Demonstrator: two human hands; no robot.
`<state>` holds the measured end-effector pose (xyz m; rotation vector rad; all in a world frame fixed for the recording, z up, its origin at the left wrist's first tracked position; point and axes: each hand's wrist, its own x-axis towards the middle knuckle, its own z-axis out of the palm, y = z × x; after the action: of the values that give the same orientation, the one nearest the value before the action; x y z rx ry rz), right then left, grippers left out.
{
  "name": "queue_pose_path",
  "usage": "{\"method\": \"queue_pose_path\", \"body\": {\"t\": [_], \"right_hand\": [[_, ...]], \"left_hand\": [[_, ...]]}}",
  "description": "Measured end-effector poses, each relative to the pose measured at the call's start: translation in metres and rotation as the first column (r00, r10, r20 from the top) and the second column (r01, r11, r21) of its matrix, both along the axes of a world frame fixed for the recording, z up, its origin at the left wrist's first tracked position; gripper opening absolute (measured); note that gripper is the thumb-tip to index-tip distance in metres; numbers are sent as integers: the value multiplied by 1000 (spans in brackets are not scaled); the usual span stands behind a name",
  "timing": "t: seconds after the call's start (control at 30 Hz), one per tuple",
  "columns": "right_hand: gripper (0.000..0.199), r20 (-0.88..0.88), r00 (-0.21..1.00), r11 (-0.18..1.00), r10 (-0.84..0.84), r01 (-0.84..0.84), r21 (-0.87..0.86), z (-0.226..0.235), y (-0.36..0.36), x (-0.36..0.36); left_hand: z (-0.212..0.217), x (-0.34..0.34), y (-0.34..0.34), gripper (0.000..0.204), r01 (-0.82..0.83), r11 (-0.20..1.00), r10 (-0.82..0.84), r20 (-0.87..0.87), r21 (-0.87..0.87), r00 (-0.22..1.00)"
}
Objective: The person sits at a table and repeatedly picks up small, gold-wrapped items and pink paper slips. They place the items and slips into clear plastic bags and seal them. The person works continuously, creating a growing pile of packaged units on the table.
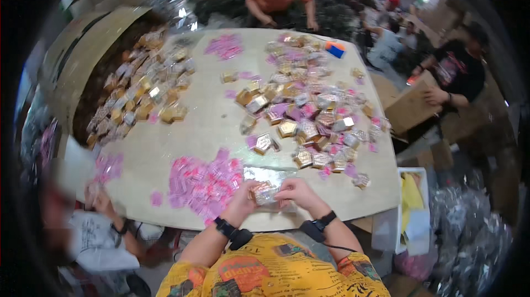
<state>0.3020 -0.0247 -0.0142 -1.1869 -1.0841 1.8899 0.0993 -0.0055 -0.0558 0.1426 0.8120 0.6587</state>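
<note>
Near the table's front edge, my left hand (242, 199) grips a small gold box in clear wrapping (264, 191). My right hand (300, 192) is at the box's other side, its fingers pinched together at the edge of the wrapping. Just beyond my fingers, a clear plastic sheet or bag (269, 172) lies flat on the table. Left of my left hand spreads a pile of small pink packets (201, 184). Farther off to the right sits a heap of gold boxes in clear wrap (309, 130), with pink packets mixed in.
Another heap of wrapped gold boxes (141, 90) covers the table's far left. A blue and orange object (335, 49) lies at the far right corner. A white bin (424, 208) stands right of the table. Co-workers are around; one holds a cardboard box (413, 104).
</note>
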Motion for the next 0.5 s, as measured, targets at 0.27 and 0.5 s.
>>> {"method": "queue_pose_path", "body": {"t": [0.27,0.5], "right_hand": [[10,400,896,976,-193,134,170,26,26,80],[11,646,407,654,-646,-142,743,19,66,122]], "left_hand": [[23,27,-1,61,232,972,-212,-272,43,938],[2,-63,-21,36,503,816,-50,-832,285,552]]}}
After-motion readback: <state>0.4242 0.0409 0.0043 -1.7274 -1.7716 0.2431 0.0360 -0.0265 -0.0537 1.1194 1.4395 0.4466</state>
